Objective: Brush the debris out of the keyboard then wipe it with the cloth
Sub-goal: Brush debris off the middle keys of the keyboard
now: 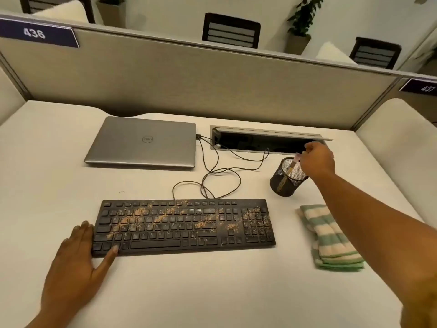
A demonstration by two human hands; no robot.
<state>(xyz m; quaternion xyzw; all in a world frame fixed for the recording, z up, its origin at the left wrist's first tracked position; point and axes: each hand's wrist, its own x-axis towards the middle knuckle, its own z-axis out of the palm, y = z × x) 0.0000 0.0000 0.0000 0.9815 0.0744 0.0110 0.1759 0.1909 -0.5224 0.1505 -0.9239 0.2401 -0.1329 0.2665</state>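
Observation:
A black keyboard [184, 224] lies on the white desk, strewn with orange-brown crumbs across its keys. My left hand [80, 254] rests flat at its left end, thumb on the bottom-left keys. A small brush [289, 170] stands tilted in a black mesh cup [287, 177] behind the keyboard's right end. My right hand [318, 159] reaches over the cup and pinches the brush's top end. A folded green-and-cream striped cloth [328, 236] lies to the right of the keyboard.
A shut grey laptop [143, 143] sits behind the keyboard. Its cable [220, 171] loops across the desk into an open cable tray [264, 140]. A fabric partition [189, 76] closes the back of the desk. A few crumbs [121, 192] lie on the desk.

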